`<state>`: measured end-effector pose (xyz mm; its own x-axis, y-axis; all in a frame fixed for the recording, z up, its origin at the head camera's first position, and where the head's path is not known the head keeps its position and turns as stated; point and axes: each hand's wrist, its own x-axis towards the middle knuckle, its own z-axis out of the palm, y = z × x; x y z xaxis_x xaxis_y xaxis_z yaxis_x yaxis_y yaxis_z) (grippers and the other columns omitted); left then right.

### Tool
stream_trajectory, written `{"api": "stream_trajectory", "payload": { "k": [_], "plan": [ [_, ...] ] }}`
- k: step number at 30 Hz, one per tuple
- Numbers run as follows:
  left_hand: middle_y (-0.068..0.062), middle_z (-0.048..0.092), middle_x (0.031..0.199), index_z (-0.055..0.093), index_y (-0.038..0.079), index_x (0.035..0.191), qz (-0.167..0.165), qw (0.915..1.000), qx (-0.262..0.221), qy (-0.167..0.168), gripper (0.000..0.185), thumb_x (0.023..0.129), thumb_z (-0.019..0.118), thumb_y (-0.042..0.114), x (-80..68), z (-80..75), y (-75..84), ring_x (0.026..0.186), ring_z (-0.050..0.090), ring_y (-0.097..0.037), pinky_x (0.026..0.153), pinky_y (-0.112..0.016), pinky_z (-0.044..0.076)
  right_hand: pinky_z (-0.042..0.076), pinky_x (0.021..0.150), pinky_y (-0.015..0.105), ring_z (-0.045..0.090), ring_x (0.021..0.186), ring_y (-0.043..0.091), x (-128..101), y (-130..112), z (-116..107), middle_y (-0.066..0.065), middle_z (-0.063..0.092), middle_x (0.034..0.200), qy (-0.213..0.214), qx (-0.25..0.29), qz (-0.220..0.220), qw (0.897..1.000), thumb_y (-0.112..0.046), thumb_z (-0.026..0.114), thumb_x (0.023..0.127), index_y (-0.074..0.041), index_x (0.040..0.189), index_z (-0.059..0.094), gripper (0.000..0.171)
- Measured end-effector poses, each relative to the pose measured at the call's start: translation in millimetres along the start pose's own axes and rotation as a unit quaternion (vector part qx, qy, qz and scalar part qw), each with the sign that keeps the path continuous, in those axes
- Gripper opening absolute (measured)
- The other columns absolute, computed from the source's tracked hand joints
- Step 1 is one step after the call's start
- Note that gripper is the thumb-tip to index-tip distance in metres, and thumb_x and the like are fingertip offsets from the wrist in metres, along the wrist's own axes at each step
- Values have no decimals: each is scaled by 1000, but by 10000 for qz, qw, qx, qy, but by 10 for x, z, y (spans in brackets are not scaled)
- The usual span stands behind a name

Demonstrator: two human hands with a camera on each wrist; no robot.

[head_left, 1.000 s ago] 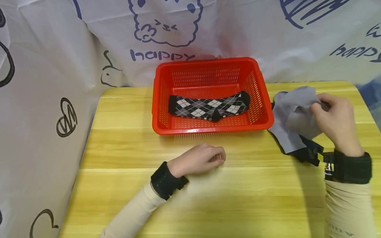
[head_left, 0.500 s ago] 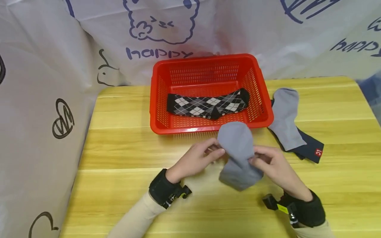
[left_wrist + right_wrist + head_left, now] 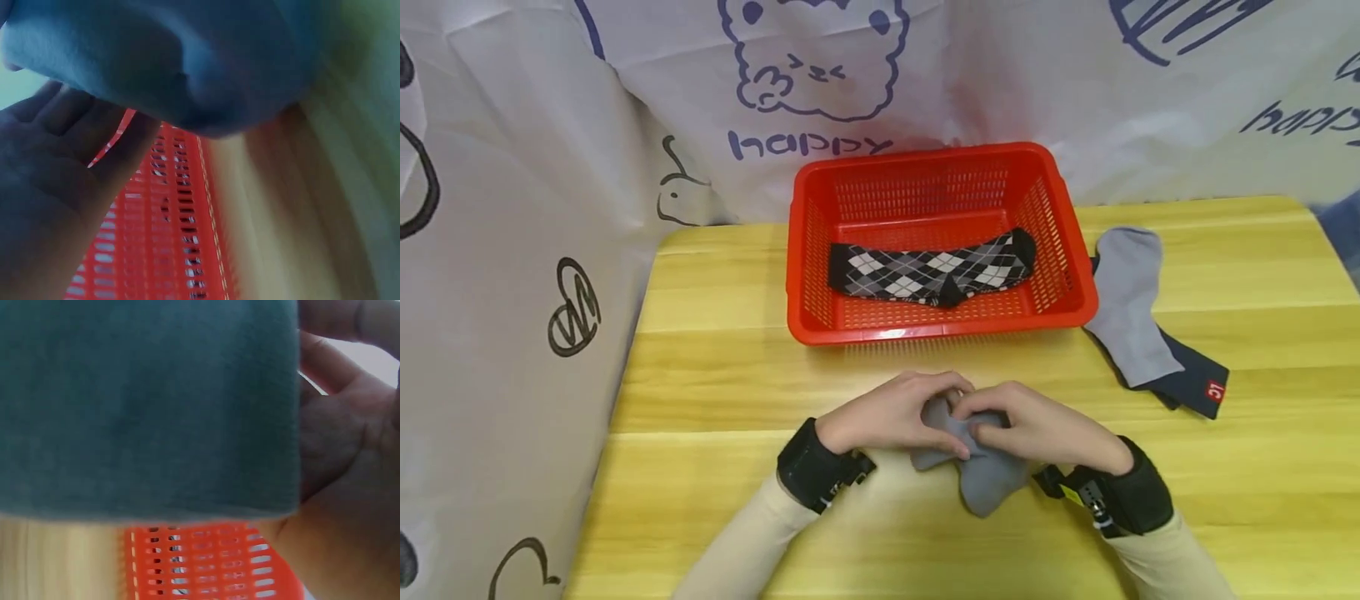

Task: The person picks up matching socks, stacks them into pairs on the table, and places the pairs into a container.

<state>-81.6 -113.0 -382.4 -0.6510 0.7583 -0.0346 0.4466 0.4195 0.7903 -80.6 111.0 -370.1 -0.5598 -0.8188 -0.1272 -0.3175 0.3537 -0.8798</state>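
Both hands work on a grey sock in front of the basket, its lower part hanging toward me. My left hand pinches it from the left, thumb below and fingers curled above. From the right, my right hand grips it with bent fingers, fingertips close to the left hand's. The sock's upper part is bunched and partly hidden by the hands. Its cloth fills the top of the left wrist view beside the left palm. In the right wrist view, a wide flat face of the sock lies beside the right hand.
Behind the hands stands a red perforated basket holding a black, white and grey argyle sock. Right of it another grey sock lies over a dark navy sock with a red label. A drawn-on white sheet hangs behind the table.
My right hand has carried one grey sock from the right pile to the middle, where the left hand has taken hold too. The sock, hanging long earlier, is now bunched between the hands.
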Motion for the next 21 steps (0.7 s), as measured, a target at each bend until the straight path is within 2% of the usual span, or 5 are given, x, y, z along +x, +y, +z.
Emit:
{"api": "stream_trajectory", "payload": {
  "k": [3, 7, 11, 15, 21],
  "plan": [
    [12, 62, 81, 65, 24, 102, -193, 9995, -73, -221, 26, 83, 78, 37, 12, -28, -84, 69, 50, -3, 65, -18, 39, 42, 68, 21, 52, 75, 2, 34, 36, -7, -5, 68, 93, 98, -51, 240, 9997, -1, 56, 92, -19, 106, 70, 26],
    [13, 57, 73, 68, 23, 86, -261, 9996, 127, 7, 12, 89, 73, 34, 9, -104, -155, 65, 47, -2, 61, -16, 36, 47, 72, 21, 57, 79, 2, 41, 90, -34, -4, 71, 97, 457, -273, 617, 9967, -11, 65, 92, -19, 107, 69, 17],
    [13, 56, 71, 68, 22, 85, -365, 9987, 131, 339, 10, 91, 70, 30, -8, -158, -195, 64, 48, -2, 61, -17, 37, 46, 70, 22, 56, 78, 3, 18, 142, -70, -5, 69, 94, 696, -485, 896, 9924, -22, 74, 87, -17, 107, 67, 22],
    [12, 54, 70, 67, 23, 85, -534, 9971, 98, 542, 10, 92, 69, 30, -45, -201, -217, 63, 46, -3, 61, -17, 36, 45, 67, 22, 54, 74, 5, 3, 215, -104, -3, 64, 88, 599, -593, 1124, 9901, -23, 79, 81, -11, 108, 63, 33],
    [10, 59, 75, 67, 21, 88, -679, 9961, 313, 468, 12, 87, 74, 30, -61, -232, -241, 68, 49, -3, 63, -17, 38, 42, 66, 23, 50, 73, 7, -3, 252, -150, -3, 59, 81, 500, -991, 1254, 9859, -15, 78, 80, -7, 106, 62, 32]
  ]
}}
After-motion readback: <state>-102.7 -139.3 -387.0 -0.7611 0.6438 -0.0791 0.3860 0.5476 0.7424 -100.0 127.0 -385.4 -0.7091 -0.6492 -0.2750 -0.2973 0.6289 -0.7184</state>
